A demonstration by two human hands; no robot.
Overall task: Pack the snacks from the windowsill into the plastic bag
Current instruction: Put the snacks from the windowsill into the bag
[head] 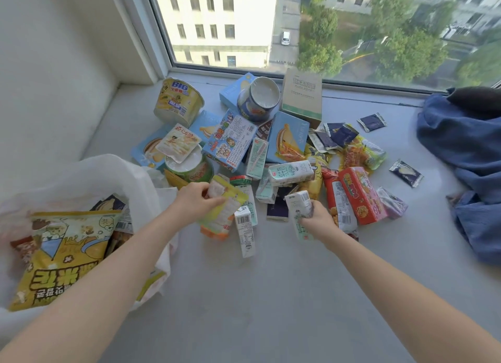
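Observation:
A heap of snacks covers the grey windowsill [271, 281]: noodle cups, blue boxes, milk cartons and small packets. My left hand [196, 200] is shut on a yellow-green pouch [225, 213] at the heap's near edge. My right hand [315, 219] is shut on a small white and mint milk carton [299, 208], lifted a little off the sill. The white plastic bag [103, 173] lies open at the left, under my left forearm. A yellow popcorn bag [59, 257] and other packets show inside it.
A yellow noodle cup [177, 101] stands at the back left of the heap, and a brown cardboard box [302, 97] leans by the window. A red snack box [362, 194] lies right of my right hand. Blue cloth [461, 146] is bunched at the right. The wall closes the left side.

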